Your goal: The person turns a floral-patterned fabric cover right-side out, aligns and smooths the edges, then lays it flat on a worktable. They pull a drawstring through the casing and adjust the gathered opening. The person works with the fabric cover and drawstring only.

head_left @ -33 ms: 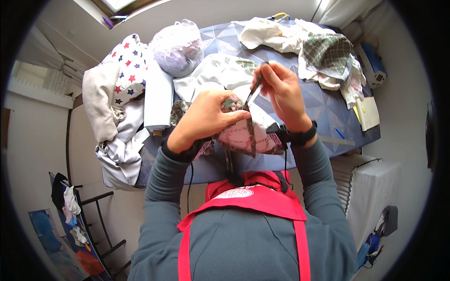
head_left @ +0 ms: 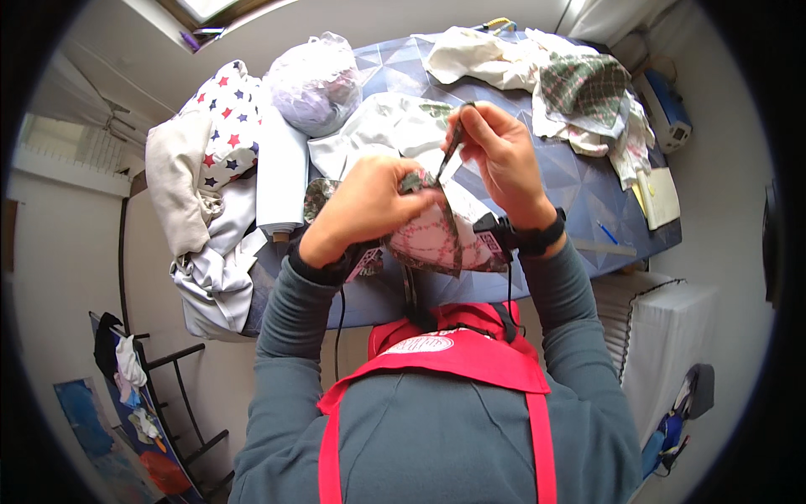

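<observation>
Over the near middle of the table, my left hand (head_left: 369, 202) is closed on a piece of floral cloth (head_left: 426, 239), pink and white with dark green patterned edging. The fingertips press on its upper edge, and the thumb is slightly blurred. To the right, my right hand (head_left: 502, 160) pinches a slim dark tapering piece (head_left: 453, 149). Its lower tip meets the cloth's upper edge beside my left thumb. Whether it is a tool or a strip of fabric I cannot tell. White cloth (head_left: 382, 126) lies just beyond my hands.
At left are star-printed fabric (head_left: 231, 109), beige fabric (head_left: 176, 181) and a pale blue roll (head_left: 281, 185). A plastic bag (head_left: 315, 84) stands behind. Green checked cloth (head_left: 588, 88), a blue box (head_left: 667, 109), a notebook (head_left: 662, 200) and a blue pen (head_left: 606, 233) lie at right.
My right hand has shifted slightly left and down with the dark piece, which stands a little steeper. My left thumb has moved back a little along the cloth's edge.
</observation>
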`<state>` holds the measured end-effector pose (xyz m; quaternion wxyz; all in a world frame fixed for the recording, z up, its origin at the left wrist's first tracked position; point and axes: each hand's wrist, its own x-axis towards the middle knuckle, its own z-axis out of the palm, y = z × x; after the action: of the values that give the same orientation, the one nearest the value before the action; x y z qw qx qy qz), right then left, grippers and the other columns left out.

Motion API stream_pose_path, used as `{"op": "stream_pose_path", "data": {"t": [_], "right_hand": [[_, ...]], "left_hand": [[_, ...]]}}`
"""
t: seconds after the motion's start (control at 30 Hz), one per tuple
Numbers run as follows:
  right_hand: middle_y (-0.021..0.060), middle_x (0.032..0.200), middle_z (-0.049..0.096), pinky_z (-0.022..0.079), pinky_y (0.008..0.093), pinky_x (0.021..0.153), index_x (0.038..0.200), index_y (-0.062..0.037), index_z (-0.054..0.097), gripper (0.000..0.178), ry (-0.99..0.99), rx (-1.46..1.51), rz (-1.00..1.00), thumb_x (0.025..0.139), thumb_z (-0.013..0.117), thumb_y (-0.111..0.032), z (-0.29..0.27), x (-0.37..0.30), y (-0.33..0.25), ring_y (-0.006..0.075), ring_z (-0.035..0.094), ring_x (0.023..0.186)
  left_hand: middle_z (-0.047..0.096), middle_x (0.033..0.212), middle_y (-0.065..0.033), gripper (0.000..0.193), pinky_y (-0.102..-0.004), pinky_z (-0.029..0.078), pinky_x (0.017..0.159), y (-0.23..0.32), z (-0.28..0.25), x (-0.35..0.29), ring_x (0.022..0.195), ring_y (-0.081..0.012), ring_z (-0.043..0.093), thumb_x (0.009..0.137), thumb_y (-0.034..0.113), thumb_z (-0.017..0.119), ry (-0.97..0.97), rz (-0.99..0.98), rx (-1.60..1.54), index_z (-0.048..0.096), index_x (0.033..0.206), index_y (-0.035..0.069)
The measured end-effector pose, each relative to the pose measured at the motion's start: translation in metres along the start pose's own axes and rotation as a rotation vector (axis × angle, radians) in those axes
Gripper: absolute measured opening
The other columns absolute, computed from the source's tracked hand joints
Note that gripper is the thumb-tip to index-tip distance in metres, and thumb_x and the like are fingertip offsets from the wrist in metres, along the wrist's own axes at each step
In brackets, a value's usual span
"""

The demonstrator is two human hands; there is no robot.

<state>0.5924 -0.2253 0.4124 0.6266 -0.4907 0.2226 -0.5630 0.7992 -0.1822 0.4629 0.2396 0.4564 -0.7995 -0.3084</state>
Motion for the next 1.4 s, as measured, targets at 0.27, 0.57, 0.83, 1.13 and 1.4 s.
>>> {"op": "stream_pose_path", "data": {"t": [0.27, 0.57, 0.83, 1.13, 1.4], "right_hand": [[0.0051, 0.066, 0.068, 0.045, 0.0252, 0.05, 0.075, -0.0012, 0.071, 0.048, -0.028, -0.632, 0.569, 0.099, 0.059, -0.041, -0.054, -0.114, -0.011, 0.012, 0.065, 0.06], [0.0021, 0.078, 0.069, 0.046, 0.0234, 0.061, 0.096, -0.0022, 0.071, 0.025, 0.438, -0.206, 0.463, 0.094, 0.07, -0.027, -0.061, -0.174, 0.11, 0.0059, 0.06, 0.069], [-0.0081, 0.076, 0.057, 0.035, 0.0183, 0.063, 0.09, -0.0016, 0.069, 0.01, 0.425, -0.184, 0.317, 0.094, 0.063, -0.008, -0.129, -0.215, 0.03, 0.0005, 0.045, 0.072], [-0.0093, 0.068, 0.049, 0.025, 0.0199, 0.053, 0.094, -0.0012, 0.069, 0.008, 0.865, -0.22, 0.163, 0.092, 0.061, -0.005, -0.21, -0.26, -0.017, 0.0002, 0.036, 0.061], [0.0036, 0.082, 0.068, 0.048, 0.0245, 0.06, 0.098, 0.0017, 0.066, 0.011, 0.912, -0.71, 0.21, 0.094, 0.065, -0.008, -0.247, -0.233, 0.034, 0.008, 0.06, 0.067]], "left_hand": [[0.055, 0.058, 0.003, 0.028, -0.0271, 0.035, 0.049, -0.005, 0.015, 0.03, 0.057, -0.0043, 0.043, 0.093, 0.023, 0.07, 0.217, -0.182, -0.274, 0.07, 0.085, -0.004], [0.06, 0.069, 0.0058, 0.026, -0.0206, 0.033, 0.054, 0.003, 0.056, 0.047, 0.062, -0.0018, 0.045, 0.095, 0.022, 0.071, 0.245, -0.168, -0.477, 0.073, 0.087, -0.003], [0.067, 0.083, 0.0014, 0.024, -0.0177, 0.04, 0.062, -0.011, 0.063, 0.053, 0.07, -0.0026, 0.054, 0.099, 0.017, 0.065, 0.4, -0.127, -0.439, 0.072, 0.11, -0.003], [0.035, 0.06, 0.0122, 0.026, -0.0232, 0.015, 0.05, 0.015, 0.109, 0.069, 0.054, 0.0001, 0.023, 0.104, 0.024, 0.057, 0.331, -0.087, -0.622, 0.068, 0.091, 0.005], [0.042, 0.07, 0.0104, 0.029, -0.0179, 0.031, 0.057, 0.034, 0.151, 0.066, 0.064, -0.0001, 0.039, 0.083, 0.003, 0.077, 0.08, -0.088, -0.689, 0.064, 0.109, 0.001]]}}
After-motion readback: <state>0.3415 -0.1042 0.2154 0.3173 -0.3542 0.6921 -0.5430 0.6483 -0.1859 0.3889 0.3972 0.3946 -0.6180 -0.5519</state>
